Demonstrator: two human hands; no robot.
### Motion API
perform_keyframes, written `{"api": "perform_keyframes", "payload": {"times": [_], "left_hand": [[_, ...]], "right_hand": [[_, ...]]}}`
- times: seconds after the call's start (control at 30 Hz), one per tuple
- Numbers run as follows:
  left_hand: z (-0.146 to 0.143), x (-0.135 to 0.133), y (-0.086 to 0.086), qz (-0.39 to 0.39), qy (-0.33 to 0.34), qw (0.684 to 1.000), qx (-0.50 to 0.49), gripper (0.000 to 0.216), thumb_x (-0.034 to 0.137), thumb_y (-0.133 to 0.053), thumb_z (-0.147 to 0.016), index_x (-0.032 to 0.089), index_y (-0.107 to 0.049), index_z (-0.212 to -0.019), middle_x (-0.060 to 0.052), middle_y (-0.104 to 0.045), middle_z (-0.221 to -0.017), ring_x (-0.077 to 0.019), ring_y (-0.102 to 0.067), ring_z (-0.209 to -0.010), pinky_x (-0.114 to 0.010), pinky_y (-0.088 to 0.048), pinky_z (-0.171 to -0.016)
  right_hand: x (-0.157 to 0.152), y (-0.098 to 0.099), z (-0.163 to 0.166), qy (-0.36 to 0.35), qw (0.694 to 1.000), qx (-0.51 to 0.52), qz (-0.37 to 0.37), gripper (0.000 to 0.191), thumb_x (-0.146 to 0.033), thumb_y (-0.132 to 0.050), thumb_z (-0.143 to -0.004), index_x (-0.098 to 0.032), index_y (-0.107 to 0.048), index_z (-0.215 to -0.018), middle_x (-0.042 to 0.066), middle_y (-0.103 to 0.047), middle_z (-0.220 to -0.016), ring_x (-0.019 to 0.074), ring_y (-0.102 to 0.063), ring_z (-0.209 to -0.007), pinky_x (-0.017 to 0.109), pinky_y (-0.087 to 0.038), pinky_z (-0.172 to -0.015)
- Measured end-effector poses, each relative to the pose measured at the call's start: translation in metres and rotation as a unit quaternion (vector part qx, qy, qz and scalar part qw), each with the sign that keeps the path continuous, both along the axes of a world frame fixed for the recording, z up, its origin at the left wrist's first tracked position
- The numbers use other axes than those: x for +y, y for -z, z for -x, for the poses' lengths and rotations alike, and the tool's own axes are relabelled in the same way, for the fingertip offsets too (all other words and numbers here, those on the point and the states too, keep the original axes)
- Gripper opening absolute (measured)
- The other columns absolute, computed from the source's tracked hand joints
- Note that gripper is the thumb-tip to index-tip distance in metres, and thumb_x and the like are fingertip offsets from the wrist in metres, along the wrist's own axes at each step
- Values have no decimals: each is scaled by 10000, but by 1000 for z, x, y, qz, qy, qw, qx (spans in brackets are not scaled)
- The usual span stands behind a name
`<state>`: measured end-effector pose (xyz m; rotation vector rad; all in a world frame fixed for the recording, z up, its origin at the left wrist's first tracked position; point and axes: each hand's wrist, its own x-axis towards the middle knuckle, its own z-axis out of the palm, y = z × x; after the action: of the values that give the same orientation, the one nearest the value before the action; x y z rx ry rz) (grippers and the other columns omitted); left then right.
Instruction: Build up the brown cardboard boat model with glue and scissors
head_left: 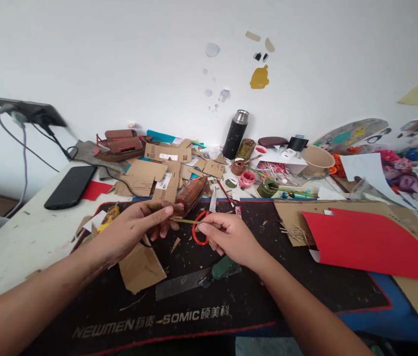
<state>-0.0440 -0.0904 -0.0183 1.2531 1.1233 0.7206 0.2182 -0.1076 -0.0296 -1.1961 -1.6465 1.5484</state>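
My left hand (151, 217) is closed around the near end of a brown-painted cardboard model (194, 190), long and boat-shaped with a pointed far end. A thin tan-green strip (185, 221) stretches between my two hands, its left end close to my left fingertips. My right hand (229, 235) pinches the strip's right end between thumb and fingers. Just behind the strip lie scissors (197, 238) with orange-red handles, partly covered by my right hand; their blades point away. The underside of the model is hidden by my left fingers.
A green-handled utility knife (224, 267) and a clear ruler (183, 284) lie on the black desk mat (268, 296). Red paper (372, 244) rests at right. Cardboard scraps (142, 175), paint pots (247, 179) and a black thermos (235, 134) stand behind. A phone (71, 187) lies left.
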Motion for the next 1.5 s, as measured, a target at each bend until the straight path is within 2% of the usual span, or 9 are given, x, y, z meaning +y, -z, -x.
{"api": "perform_keyframes", "payload": {"times": [0.1, 0.33, 0.6, 0.83, 0.93, 1.03, 1.17, 1.27, 1.5], "left_hand": [[0, 0, 1, 22, -5, 1000, 9, 465, 639, -816, -872, 193, -782, -998, -39, -694, -740, -152, -584, -626, -268, -392, -558], [0, -1, -1, 40, 17, 999, 6, 474, 589, -863, -832, 199, -782, -1088, -29, -688, -801, -144, -581, -650, -254, -373, -555], [-8, 1, -4, 48, -6, 999, 1, 516, 567, -875, -792, 193, -780, -1135, -10, -647, -756, -148, -554, -634, -259, -382, -547], [-7, 8, -3, 0, -7, 1000, 13, 434, 571, -817, -883, 209, -768, -1117, -13, -683, -822, -153, -575, -680, -275, -460, -623], [-6, 14, -15, -24, -3, 999, 24, 513, 652, -753, -914, 205, -763, -1165, -34, -710, -826, -185, -607, -705, -297, -480, -626], [-3, 25, -33, -91, -56, 993, 53, 606, 715, -712, -916, 214, -739, -1256, -79, -763, -959, -243, -676, -844, -341, -536, -712], [0, 36, -54, -169, -134, 973, 76, 563, 673, -756, -892, 234, -748, -1243, -114, -772, -1238, -271, -684, -982, -382, -570, -830], [-1, 40, -62, -194, -139, 967, 88, 515, 637, -777, -882, 234, -763, -1204, -119, -785, -1258, -291, -697, -1027, -387, -581, -855], [-12, 47, -47, -260, -74, 945, 183, 508, 627, -714, -925, 240, -734, -1254, -103, -786, -1190, -288, -700, -1046, -405, -546, -888]], "right_hand": [[-1, -1, 1, -10, 1000, -21, -6, 270, -424, -640, -1005, -190, -682, -876, -60, -563, -578, 86, -481, -444, 213, -345, -442], [3, 1, 1, -6, 999, -30, -16, 241, -408, -642, -1010, -193, -687, -910, -63, -564, -591, 88, -495, -452, 214, -358, -456], [22, 6, 12, 18, 998, 57, 4, 317, -505, -700, -957, -197, -688, -1033, -80, -569, -575, 89, -466, -416, 218, -363, -432], [40, 5, 30, 26, 994, 106, -4, 362, -556, -710, -951, -200, -687, -1008, -82, -569, -544, 88, -460, -386, 215, -339, -403], [50, 1, 37, 39, 990, 134, -21, 373, -573, -701, -960, -200, -677, -959, -84, -552, -523, 84, -446, -379, 211, -327, -396], [63, -2, 42, 54, 983, 174, -19, 413, -609, -717, -935, -200, -661, -948, -84, -544, -507, 86, -430, -370, 213, -304, -377], [77, -1, 42, 92, 975, 202, -23, 470, -657, -746, -891, -200, -648, -941, -86, -531, -501, 87, -420, -364, 216, -278, -363], [81, 4, 35, 101, 976, 188, -36, 475, -652, -757, -877, -191, -666, -951, -83, -533, -506, 88, -429, -376, 216, -287, -371], [83, 13, 14, 118, 977, 169, -56, 418, -604, -725, -908, -191, -671, -953, -82, -544, -506, 83, -433, -380, 209, -321, -390]]}}
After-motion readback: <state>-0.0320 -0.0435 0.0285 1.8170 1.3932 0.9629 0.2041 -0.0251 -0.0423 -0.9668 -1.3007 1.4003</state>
